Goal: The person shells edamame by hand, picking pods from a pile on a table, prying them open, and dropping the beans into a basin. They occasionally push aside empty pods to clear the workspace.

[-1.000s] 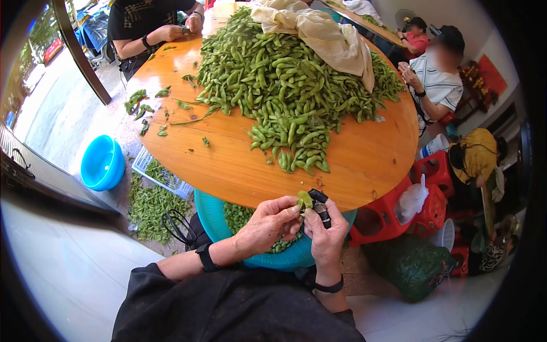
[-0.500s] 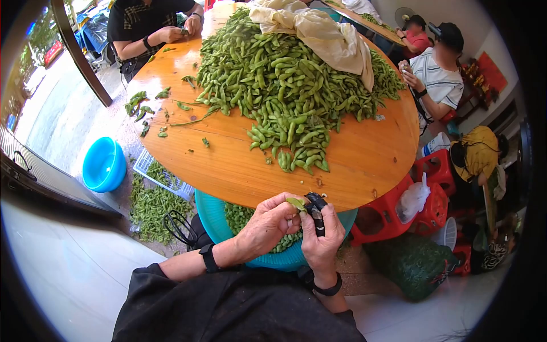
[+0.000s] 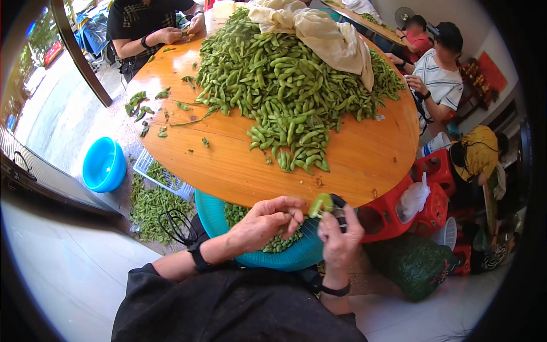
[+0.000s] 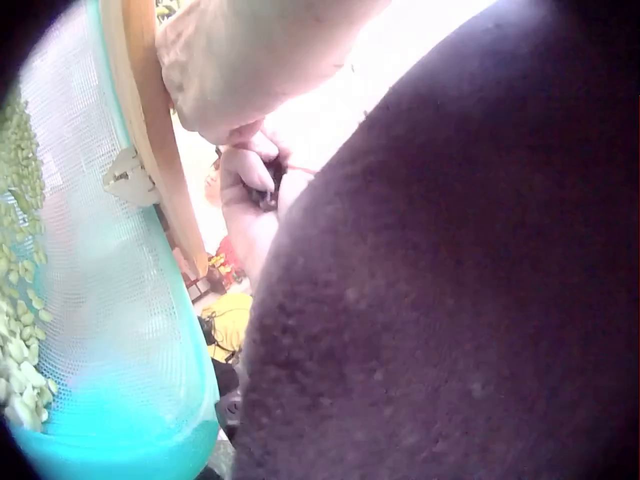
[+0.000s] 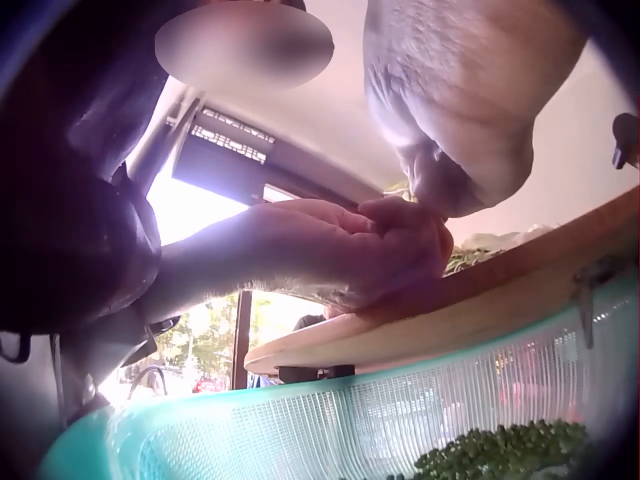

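In the head view my right hand [image 3: 342, 239] pinches a green edamame pod [image 3: 322, 202] between the thumb and a finger wrapped in black. My left hand [image 3: 259, 225] is just left of it, apart from the pod, its index finger stretched out and the others bent. No held thing shows in it. Below both hands stands a teal mesh basket [image 3: 310, 248] with shelled green beans [image 3: 279, 244] inside; the right wrist view also shows these beans [image 5: 505, 450]. In that view the two hands overlap and hide the pod.
A large heap of edamame pods [image 3: 285, 80] covers much of the wooden table [image 3: 228, 165], a cream cloth [image 3: 325, 43] over its top. Pods [image 3: 151, 208] lie on the floor by a blue basin [image 3: 104, 165]. Red stools [image 3: 370, 222] stand right; other people sit around.
My hands have drawn apart. The right hand has moved right with the pod, which was between both hands before. The left hand has let go of the pod, and its fingers have spread.
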The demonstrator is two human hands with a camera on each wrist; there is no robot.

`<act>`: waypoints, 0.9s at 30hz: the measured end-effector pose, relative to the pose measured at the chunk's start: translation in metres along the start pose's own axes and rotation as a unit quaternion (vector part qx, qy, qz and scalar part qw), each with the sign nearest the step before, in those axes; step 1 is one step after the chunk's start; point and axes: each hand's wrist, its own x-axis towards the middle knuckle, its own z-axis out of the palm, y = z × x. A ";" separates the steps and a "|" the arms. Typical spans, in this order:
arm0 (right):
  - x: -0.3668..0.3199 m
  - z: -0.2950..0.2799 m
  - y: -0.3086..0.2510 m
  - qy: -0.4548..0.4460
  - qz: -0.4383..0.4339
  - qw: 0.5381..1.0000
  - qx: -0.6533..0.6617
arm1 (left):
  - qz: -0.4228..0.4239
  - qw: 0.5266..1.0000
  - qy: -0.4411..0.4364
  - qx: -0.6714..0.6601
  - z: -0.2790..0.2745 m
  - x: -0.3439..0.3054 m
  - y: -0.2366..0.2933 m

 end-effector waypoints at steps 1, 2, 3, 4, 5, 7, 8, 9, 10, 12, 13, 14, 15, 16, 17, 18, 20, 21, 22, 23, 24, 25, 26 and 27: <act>-0.001 -0.016 -0.007 0.006 -0.015 0.999 -0.034 | -0.038 0.985 -0.066 0.154 -0.006 -0.003 0.013; -0.004 -0.035 -0.014 0.012 -0.030 0.997 -0.067 | -0.074 0.941 -0.131 0.304 -0.012 -0.007 0.024; -0.007 -0.056 -0.021 0.048 -0.033 0.993 -0.099 | -0.055 0.907 -0.194 0.371 -0.020 -0.011 0.032; -0.012 -0.077 -0.029 0.085 -0.035 0.987 -0.131 | -0.054 0.906 -0.194 0.372 -0.018 -0.013 0.043; -0.017 -0.097 -0.040 0.106 -0.011 0.974 -0.201 | 0.013 0.837 -0.213 0.504 -0.012 -0.016 0.056; -0.018 -0.131 -0.049 0.146 -0.021 0.905 -0.400 | 0.108 0.748 -0.176 0.631 -0.003 -0.008 0.072; -0.017 -0.143 -0.046 0.167 -0.055 0.835 -0.521 | 0.109 0.747 -0.174 0.632 -0.001 0.001 0.076; -0.016 -0.145 -0.045 0.182 -0.072 0.829 -0.523 | 0.153 0.704 -0.085 0.688 -0.001 0.014 0.078; -0.014 -0.140 -0.045 0.182 -0.074 0.829 -0.524 | 0.195 0.652 0.006 0.733 -0.001 0.026 0.080; -0.009 -0.121 -0.043 0.169 -0.084 0.849 -0.493 | 0.220 0.596 0.035 0.771 -0.010 0.058 0.081; -0.004 -0.112 -0.039 0.132 -0.132 0.839 -0.511 | 0.241 0.536 0.063 0.806 -0.015 0.068 0.080; -0.001 -0.098 -0.039 0.106 -0.161 0.843 -0.503 | 0.241 0.535 0.063 0.807 -0.018 0.072 0.078; 0.002 -0.089 -0.035 0.086 -0.163 0.850 -0.493 | 0.253 0.536 0.052 0.804 -0.021 0.076 0.075; 0.006 -0.083 -0.030 0.067 -0.165 0.857 -0.483 | 0.265 0.537 0.041 0.800 -0.021 0.078 0.074; 0.008 -0.076 -0.025 0.055 -0.144 0.874 -0.461 | 0.264 0.536 0.038 0.801 -0.021 0.077 0.072; 0.010 -0.070 -0.019 0.043 -0.122 0.890 -0.438 | 0.290 0.534 0.039 0.793 -0.022 0.075 0.070; 0.012 -0.054 -0.015 0.011 -0.111 0.907 -0.407 | 0.318 0.531 0.041 0.784 -0.023 0.073 0.070; 0.015 -0.047 -0.006 -0.004 -0.085 0.923 -0.374 | 0.303 0.574 0.048 0.759 -0.025 0.072 0.072; 0.017 -0.040 0.002 -0.019 -0.057 0.938 -0.342 | 0.285 0.616 0.055 0.732 -0.027 0.071 0.073; 0.017 -0.031 0.002 -0.030 -0.035 0.953 -0.298 | 0.285 0.618 0.053 0.731 -0.024 0.068 0.074; 0.019 -0.021 -0.001 -0.041 -0.013 0.966 -0.254 | 0.243 0.657 0.058 0.711 -0.018 0.061 0.077; 0.019 -0.008 -0.009 -0.058 0.022 0.976 -0.210 | 0.200 0.693 0.063 0.690 -0.013 0.054 0.079; 0.022 -0.002 -0.008 -0.057 0.023 0.976 -0.210 | 0.199 0.693 0.062 0.690 -0.009 0.047 0.078; 0.024 0.001 -0.006 -0.089 0.053 0.988 -0.116 | 0.144 0.775 0.034 0.614 -0.006 0.039 0.074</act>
